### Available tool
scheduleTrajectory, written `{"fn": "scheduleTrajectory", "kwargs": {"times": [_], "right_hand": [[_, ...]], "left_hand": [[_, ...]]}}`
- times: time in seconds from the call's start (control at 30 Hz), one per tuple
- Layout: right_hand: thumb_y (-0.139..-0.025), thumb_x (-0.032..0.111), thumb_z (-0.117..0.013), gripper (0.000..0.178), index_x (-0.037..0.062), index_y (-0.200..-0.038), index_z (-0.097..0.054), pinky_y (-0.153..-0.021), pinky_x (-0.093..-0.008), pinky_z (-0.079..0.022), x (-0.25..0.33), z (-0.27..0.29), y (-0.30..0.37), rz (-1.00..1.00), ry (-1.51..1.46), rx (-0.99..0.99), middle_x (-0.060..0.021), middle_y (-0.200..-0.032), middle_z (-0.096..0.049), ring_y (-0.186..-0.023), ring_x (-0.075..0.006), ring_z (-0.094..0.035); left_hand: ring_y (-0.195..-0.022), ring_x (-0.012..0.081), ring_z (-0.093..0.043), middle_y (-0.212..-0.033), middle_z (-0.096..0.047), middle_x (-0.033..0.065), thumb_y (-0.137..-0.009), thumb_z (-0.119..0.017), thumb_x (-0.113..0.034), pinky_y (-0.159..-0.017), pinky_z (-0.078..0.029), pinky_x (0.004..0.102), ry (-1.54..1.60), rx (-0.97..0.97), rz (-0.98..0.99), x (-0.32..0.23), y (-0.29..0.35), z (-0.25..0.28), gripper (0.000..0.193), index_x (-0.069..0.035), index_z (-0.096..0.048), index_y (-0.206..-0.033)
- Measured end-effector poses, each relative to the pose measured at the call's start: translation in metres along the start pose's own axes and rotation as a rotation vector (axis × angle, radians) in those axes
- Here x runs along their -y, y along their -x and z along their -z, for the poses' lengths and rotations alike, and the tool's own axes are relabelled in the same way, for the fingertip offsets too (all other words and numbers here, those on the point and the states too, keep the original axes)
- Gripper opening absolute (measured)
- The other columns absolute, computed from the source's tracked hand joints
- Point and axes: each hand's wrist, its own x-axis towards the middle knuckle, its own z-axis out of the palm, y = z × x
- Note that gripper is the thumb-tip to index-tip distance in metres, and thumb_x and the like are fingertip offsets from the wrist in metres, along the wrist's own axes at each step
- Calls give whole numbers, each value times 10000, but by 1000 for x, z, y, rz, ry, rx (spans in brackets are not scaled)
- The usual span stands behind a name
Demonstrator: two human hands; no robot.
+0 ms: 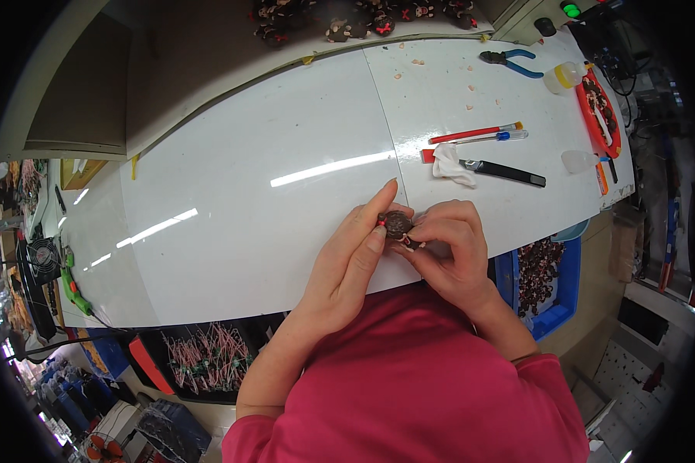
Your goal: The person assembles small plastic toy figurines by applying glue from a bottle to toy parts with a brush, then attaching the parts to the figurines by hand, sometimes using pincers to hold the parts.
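Note:
A small dark brown figurine [398, 223] with a ridged round head, a red detail and pinkish parts is held between my hands over the table's near edge. My left hand [349, 253] grips its left side between thumb and fingers. From the right, the thumb and bent fingers of my right hand [457, 245] pinch its lower part; what exactly the fingertips touch is hidden. Beyond my right hand lie a black-handled knife [506, 172], a crumpled white cloth [454, 165] and a red brush [475, 133] beside a blue-capped pen [493, 137].
Blue-handled pliers [513, 62], a yellow-banded bottle [564, 77] and a red tray [599, 112] of small brown pieces stand at the far right. Several figurines [359, 27] line the back shelf. Below the table sit a blue bin [570, 289] and a black box [181, 382] of thin pink stems.

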Motion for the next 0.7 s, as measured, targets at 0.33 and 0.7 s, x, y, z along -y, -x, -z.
{"fn": "scheduleTrajectory", "kwargs": {"times": [0.33, 0.7], "right_hand": [[-683, -90, -720, 428, 98, -1026, -547, -649, -265, -492, 2, 3, -3, 11, 14, 15, -79, -968, -516, -842, -192, -542], [-718, -8, -730, 380, 58, -1031, -524, -736, -292, -499, -4, 5, -2, -147, -195, 61, -105, -1013, -547, -878, -196, -569]], "left_hand": [[-1049, 205, -519, -1184, -490, 116, -907, -505, -60, -925, -402, 299, -85, -45, -122, 7, 1, -5, 460, -21, -406, -1354], [-1035, 194, -528, -1151, -509, 115, -865, -578, -26, -903, -423, 298, -48, -101, -93, 13, 2, -5, 448, -36, -475, -1301]]}}
